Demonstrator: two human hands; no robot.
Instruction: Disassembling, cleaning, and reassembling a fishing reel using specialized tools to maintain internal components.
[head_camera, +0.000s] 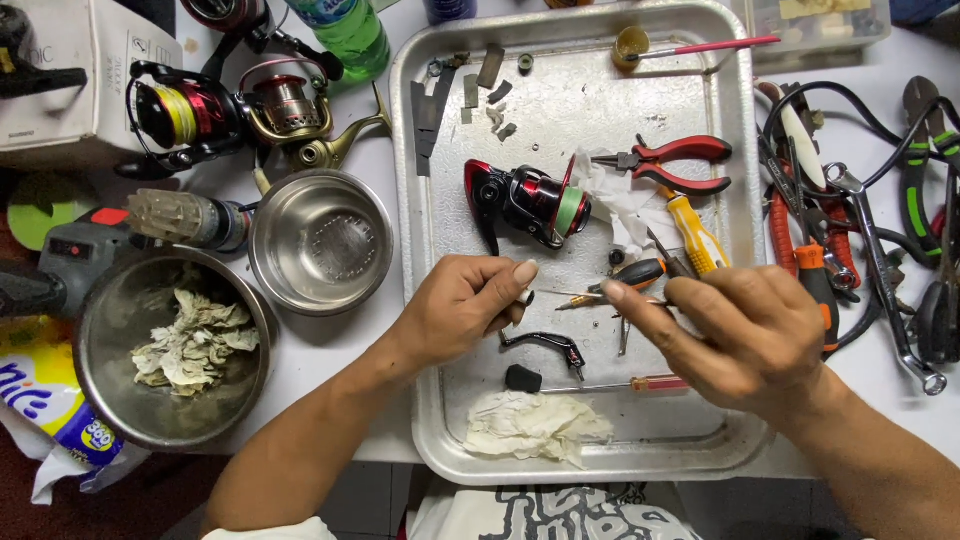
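Note:
My left hand (465, 305) hovers over the metal tray (440, 160), pinching a small white part (525, 296) between thumb and fingers. My right hand (745, 330) holds a thin metal tool (590, 296) whose tip points at that part. Behind the hands lies a red and black fishing reel body (525, 203) on a white tissue (620, 205). Red-handled pliers (675, 163) and a yellow-handled screwdriver (695, 235) rest to its right. A black reel handle (545, 346), a slim red-handled screwdriver (650, 383) and a crumpled rag (535, 427) lie at the tray's near end.
Left of the tray stand a small steel bowl (320, 240) and a larger bowl (105, 330) holding used rags. Two more reels (230, 110), a green bottle (350, 35) and a box (90, 70) sit behind. Pliers, cutters and wrenches (880, 230) crowd the right side.

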